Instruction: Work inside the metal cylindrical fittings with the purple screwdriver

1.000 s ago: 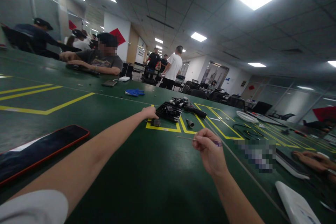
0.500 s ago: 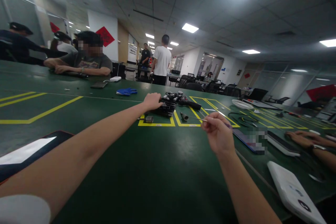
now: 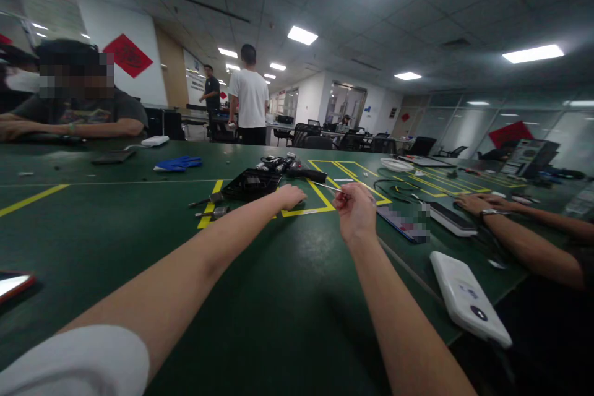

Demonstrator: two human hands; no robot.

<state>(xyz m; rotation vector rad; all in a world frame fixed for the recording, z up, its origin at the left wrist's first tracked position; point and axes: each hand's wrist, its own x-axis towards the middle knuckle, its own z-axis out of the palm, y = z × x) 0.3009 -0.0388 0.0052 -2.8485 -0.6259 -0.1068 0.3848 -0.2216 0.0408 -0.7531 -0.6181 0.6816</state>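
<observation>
My left hand [image 3: 291, 197] is low over the table, fingers curled down around something hidden beneath them. In my right hand [image 3: 357, 207] a thin metal shaft, like a screwdriver's [image 3: 327, 186], is pinched and points left toward a black tubular grip [image 3: 309, 174]. The fingers cover its handle. Just beyond my left hand lies a black slatted assembly [image 3: 253, 183] with a cluster of dark and shiny parts [image 3: 278, 163] behind it. A small metal cylinder [image 3: 214, 214] rests on the table to the left of my left wrist.
Yellow tape lines [image 3: 309, 213] mark the green table [image 3: 297, 297]. A blue glove [image 3: 179, 164] lies at the back left. At right are a phone [image 3: 401, 223], a white power bank [image 3: 468, 297], black cable [image 3: 394, 187] and another person's hands [image 3: 477, 203]. A person sits across the table.
My left hand has left the black assembly and moved right, over the spot where a small metal part lay. My right hand still holds the thin shaft. The view has turned right.
</observation>
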